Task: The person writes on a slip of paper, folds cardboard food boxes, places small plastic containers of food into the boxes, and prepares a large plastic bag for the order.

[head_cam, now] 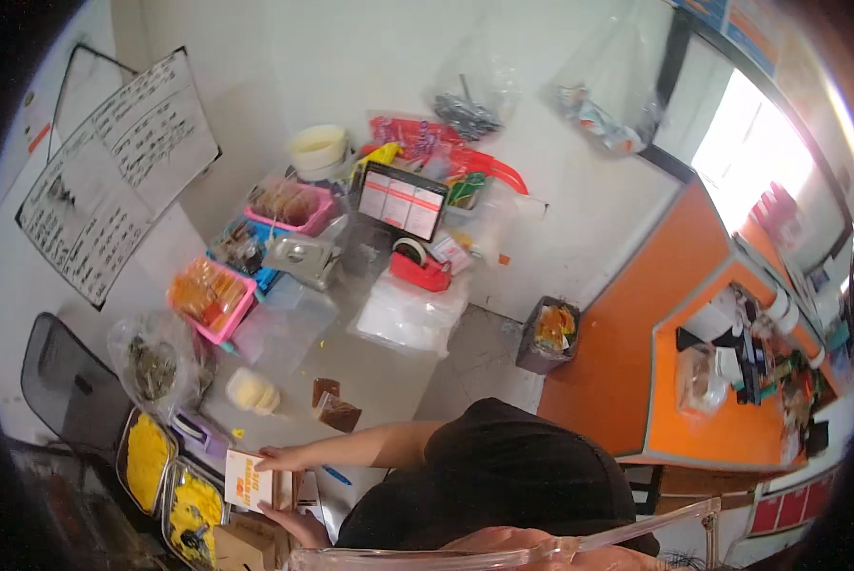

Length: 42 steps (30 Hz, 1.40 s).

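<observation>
My right hand (282, 458) and my left hand (300, 525) hold a small white paperboard box (241, 479) with orange printing and brown sides between them. The right thumb and left fingertips lie along its edges. Just below my left hand stands a brown kraft paperboard box (245, 548). Left of the hands, two metal trays hold yellow food: one tray (147, 457) is heaped, and in the nearer tray (193, 508) a dark utensil lies in the food. A blue pen (337, 475) lies beside my right forearm.
On the table (391, 378) are brown sauce sachets (337, 412), a pale-filled container (252, 391), a purple tape dispenser (200, 434), a clear bag of greens (152, 367), pink baskets (211, 296), a tablet (402, 201) and a red tape dispenser (419, 271). A bin (549, 335) stands on the floor.
</observation>
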Each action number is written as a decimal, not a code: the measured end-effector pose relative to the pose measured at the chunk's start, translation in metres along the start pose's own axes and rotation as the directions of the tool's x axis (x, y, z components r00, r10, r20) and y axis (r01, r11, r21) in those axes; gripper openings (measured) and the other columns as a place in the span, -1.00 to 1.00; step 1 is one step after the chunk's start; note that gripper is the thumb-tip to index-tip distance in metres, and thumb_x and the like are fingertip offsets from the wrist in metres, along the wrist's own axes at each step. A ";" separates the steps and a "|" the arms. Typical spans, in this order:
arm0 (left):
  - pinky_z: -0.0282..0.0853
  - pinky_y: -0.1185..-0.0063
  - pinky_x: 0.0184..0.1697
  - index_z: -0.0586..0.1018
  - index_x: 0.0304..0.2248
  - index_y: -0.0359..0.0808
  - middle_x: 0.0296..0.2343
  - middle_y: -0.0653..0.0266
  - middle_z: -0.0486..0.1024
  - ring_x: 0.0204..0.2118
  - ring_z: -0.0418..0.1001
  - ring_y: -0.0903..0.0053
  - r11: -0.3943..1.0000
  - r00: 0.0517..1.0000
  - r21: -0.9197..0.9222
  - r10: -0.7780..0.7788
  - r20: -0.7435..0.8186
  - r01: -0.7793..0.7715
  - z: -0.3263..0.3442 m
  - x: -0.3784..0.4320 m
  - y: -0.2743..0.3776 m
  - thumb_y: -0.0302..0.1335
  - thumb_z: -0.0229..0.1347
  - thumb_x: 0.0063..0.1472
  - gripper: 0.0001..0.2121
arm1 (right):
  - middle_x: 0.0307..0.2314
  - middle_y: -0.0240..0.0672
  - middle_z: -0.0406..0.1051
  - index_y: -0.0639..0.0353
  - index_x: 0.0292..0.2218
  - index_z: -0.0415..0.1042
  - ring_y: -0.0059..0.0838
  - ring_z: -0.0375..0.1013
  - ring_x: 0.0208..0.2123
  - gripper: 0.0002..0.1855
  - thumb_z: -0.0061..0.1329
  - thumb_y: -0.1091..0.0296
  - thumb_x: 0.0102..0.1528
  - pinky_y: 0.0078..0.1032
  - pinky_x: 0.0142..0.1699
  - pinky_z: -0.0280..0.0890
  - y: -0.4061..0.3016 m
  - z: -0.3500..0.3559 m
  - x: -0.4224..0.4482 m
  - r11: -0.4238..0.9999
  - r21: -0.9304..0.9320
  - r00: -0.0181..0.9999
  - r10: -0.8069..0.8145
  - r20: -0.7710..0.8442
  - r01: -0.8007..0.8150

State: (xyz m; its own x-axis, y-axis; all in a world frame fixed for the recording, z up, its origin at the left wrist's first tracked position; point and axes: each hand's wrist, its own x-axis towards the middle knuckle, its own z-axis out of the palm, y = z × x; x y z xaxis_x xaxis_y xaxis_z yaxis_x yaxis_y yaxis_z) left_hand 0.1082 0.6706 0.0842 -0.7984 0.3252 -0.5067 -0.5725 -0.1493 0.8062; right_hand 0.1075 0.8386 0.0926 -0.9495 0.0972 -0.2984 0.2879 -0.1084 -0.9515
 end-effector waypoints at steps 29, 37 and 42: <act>0.13 0.21 0.07 0.19 0.09 -0.27 0.01 0.11 0.27 0.06 0.24 0.25 0.979 0.991 -0.193 0.080 0.105 -0.058 -0.115 -0.069 0.080 0.12 -0.12 0.11 -0.28 | 0.11 -0.13 0.05 -0.08 0.22 -0.23 -0.03 0.16 0.08 -0.05 -0.02 -0.19 -0.02 0.22 -0.06 0.14 -0.066 0.000 -0.017 0.929 0.047 0.920 0.356 0.164 -0.368; 0.10 0.41 0.12 0.17 0.10 -0.31 0.00 0.16 0.29 0.05 0.26 0.38 0.995 0.992 -0.089 0.047 0.119 -0.037 -0.111 -0.072 0.088 0.00 -0.05 0.14 -0.32 | 0.09 -0.20 0.09 -0.17 0.20 -0.20 0.00 0.22 0.04 -0.11 -0.02 -0.14 -0.02 0.22 -0.08 0.20 -0.055 -0.006 -0.005 0.879 0.153 0.874 0.400 0.276 -0.451; 0.03 0.44 0.18 0.03 0.16 -0.34 0.06 0.16 0.20 0.14 0.15 0.39 0.987 0.972 -0.054 0.157 0.173 -0.149 -0.098 -0.075 0.106 -0.08 0.12 0.05 -0.18 | 0.02 -0.19 0.19 0.06 0.18 -0.10 -0.22 0.26 0.03 -0.22 -0.06 0.01 0.06 -0.12 -0.01 0.29 -0.040 -0.003 -0.016 0.929 0.293 0.969 0.183 0.169 -0.226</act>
State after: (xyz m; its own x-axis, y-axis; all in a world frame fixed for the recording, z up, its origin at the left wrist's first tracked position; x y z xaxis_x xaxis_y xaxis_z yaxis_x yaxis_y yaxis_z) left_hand 0.0888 0.5389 0.1780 -0.8337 0.4546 -0.3136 -0.4561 -0.2466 0.8551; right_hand 0.1111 0.8448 0.1351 -0.8882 -0.0927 -0.4500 0.4457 -0.4122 -0.7946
